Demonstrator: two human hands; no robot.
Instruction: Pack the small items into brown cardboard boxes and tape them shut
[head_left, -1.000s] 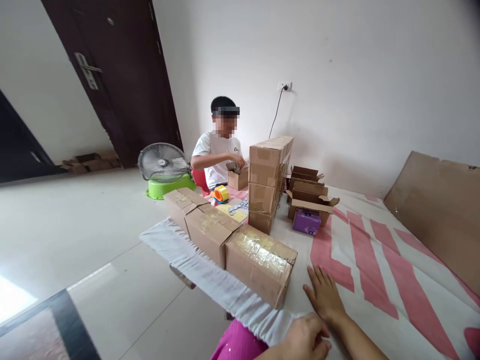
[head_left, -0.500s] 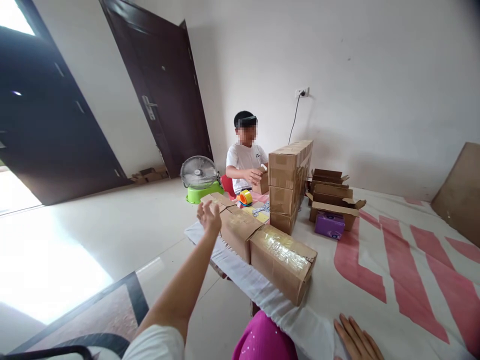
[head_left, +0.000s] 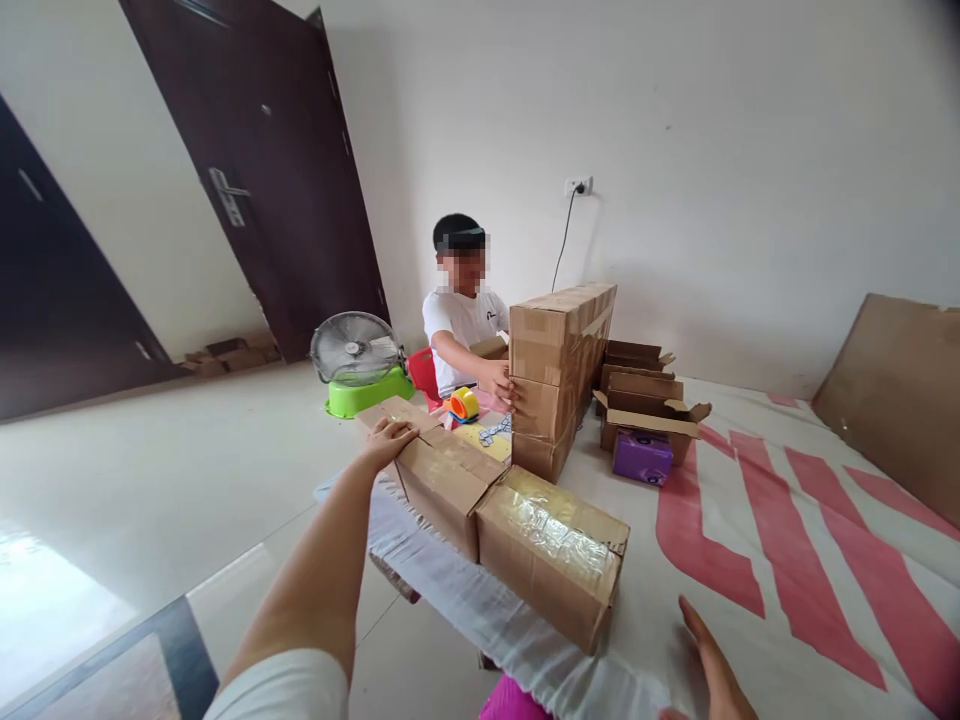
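Head view: left hand on the far carton, right hand flat on the cloth

Nearest in, the right hand (head_left: 711, 662) lies open on the white, red-striped cloth (head_left: 780, 590), fingers straight, holding nothing. Just left of it runs a row of three sealed brown cartons. The near carton (head_left: 551, 548) is wrapped in glossy, crinkled tape, and the middle carton (head_left: 448, 476) is matte. The left hand (head_left: 390, 441) reaches out with its fingers curled over the edge of the far carton (head_left: 391, 409). Its thumb is hidden, so I cannot tell whether it grips. Beyond, an orange tape dispenser (head_left: 464, 404) sits by a tall carton stack (head_left: 561, 368), with a co-worker's hand (head_left: 498, 381) pressed against its side. A purple box (head_left: 643, 456) lies right of the stack, and a round metal fan (head_left: 352, 347) stands further left.
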